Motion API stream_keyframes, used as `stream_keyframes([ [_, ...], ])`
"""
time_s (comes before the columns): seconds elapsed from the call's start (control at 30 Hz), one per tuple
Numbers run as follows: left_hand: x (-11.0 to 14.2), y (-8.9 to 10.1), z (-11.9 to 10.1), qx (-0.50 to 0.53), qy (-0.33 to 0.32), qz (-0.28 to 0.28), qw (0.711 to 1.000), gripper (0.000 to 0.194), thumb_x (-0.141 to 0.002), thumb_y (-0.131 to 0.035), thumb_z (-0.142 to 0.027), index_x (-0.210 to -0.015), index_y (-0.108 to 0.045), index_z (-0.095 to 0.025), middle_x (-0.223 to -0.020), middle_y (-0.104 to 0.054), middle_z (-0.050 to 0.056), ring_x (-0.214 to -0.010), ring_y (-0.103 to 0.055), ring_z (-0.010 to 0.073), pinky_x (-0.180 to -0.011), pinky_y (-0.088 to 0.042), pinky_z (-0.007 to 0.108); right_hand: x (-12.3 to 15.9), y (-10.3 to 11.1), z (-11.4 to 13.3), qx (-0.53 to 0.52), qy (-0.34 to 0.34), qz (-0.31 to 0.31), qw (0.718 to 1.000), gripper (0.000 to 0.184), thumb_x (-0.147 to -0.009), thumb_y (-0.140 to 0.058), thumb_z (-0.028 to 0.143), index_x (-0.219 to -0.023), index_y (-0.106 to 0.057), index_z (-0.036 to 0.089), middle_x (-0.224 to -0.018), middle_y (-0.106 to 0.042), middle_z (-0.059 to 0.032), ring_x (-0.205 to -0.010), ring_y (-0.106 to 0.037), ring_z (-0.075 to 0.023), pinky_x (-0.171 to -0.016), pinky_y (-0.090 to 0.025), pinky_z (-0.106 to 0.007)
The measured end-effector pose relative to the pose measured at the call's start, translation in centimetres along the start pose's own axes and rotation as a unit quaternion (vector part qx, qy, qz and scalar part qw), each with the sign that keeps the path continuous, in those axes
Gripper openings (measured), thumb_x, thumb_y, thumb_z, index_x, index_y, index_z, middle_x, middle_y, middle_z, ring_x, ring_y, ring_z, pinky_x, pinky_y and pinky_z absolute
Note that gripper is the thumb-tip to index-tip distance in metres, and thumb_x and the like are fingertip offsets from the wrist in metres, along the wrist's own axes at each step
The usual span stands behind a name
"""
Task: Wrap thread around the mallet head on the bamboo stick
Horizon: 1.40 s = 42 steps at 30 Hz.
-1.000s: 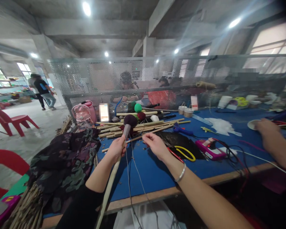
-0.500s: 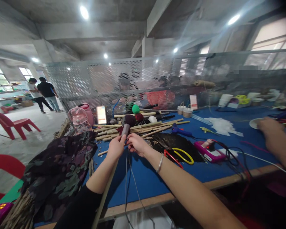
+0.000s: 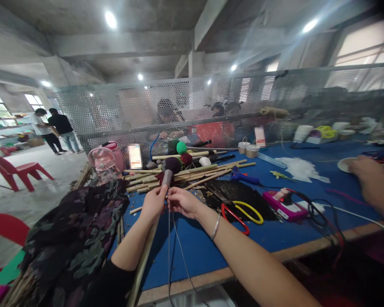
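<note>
My left hand is wrapped round a long pale wooden stick, just below a grey wrapped section. A dark rounded head tops the stick, and it leans away from me over the table. Close beside, my right hand is closed in a pinch on a thin grey cord. Two strands of this cord hang from the hands past the table's front edge. The exact spot where the cord meets the stick is hidden by my fingers.
Bamboo sticks lie behind my hands. To the right are scissors, a blue glue gun and a magenta power strip. Dark patterned cloth covers the left. Another person's hand touches a white dish at the far right.
Both hands have come slightly lower and nearer to me, with the stick moving along. My right hand still pinches the cord. The camera view has shifted a little.
</note>
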<state>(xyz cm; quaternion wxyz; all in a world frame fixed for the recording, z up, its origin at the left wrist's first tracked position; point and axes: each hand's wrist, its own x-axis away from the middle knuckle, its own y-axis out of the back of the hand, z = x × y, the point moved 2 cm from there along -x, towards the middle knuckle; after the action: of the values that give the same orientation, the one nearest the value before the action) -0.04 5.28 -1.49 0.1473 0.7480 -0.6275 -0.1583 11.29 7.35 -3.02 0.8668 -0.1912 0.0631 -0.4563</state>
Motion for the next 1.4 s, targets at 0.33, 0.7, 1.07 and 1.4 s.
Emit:
stream_keyframes([
  [0.33,0.2,-0.1,0.0,0.067,0.042,-0.023,0.997,0.039,-0.075,-0.049,-0.055,-0.067,-0.055,-0.017,-0.043,-0.037,-0.005,-0.032,-0.040,0.0101,-0.031,-0.028,0.020,0.9,0.5,1.1,-0.074,-0.082,0.057,0.992,0.022,-0.076,-0.049,0.034,-0.064,-0.040,0.018,-0.039,-0.022,0.0114,-0.032,-0.011,-0.0034,-0.031,-0.006,-0.015],
  [0.7,1.5,-0.9,-1.3,0.402,0.057,0.068,0.911,0.041,-0.054,-0.076,-0.029,-0.076,-0.043,-0.018,-0.053,-0.043,-0.009,-0.034,-0.036,0.0028,-0.030,-0.023,0.013,0.8,0.9,1.0,0.013,0.049,-0.101,0.994,0.041,-0.064,-0.066,0.046,-0.059,-0.035,0.020,-0.037,-0.026,0.0126,-0.031,-0.015,-0.0019,-0.030,-0.007,-0.016],
  [1.07,1.9,-1.2,-0.7,0.417,0.061,0.079,0.903,0.032,-0.061,-0.072,-0.033,-0.074,-0.050,-0.015,-0.062,-0.057,-0.003,-0.044,-0.051,0.0056,-0.040,-0.043,0.016,0.3,1.6,1.3,0.037,0.069,-0.063,0.995,0.045,-0.063,-0.069,0.046,-0.056,-0.035,0.019,-0.037,-0.024,0.0119,-0.030,-0.015,-0.0011,-0.028,-0.008,-0.016],
  [1.4,3.3,-2.0,-1.1,0.273,-0.004,0.178,0.946,0.050,-0.080,-0.039,-0.052,-0.053,-0.054,-0.013,-0.034,-0.046,0.001,-0.027,-0.038,0.0082,-0.031,-0.025,0.019,0.5,2.9,1.7,-0.017,0.040,0.091,0.995,0.032,-0.065,-0.071,0.036,-0.080,-0.052,0.015,-0.056,-0.048,0.0077,-0.030,-0.016,0.0012,-0.028,-0.006,-0.015],
])
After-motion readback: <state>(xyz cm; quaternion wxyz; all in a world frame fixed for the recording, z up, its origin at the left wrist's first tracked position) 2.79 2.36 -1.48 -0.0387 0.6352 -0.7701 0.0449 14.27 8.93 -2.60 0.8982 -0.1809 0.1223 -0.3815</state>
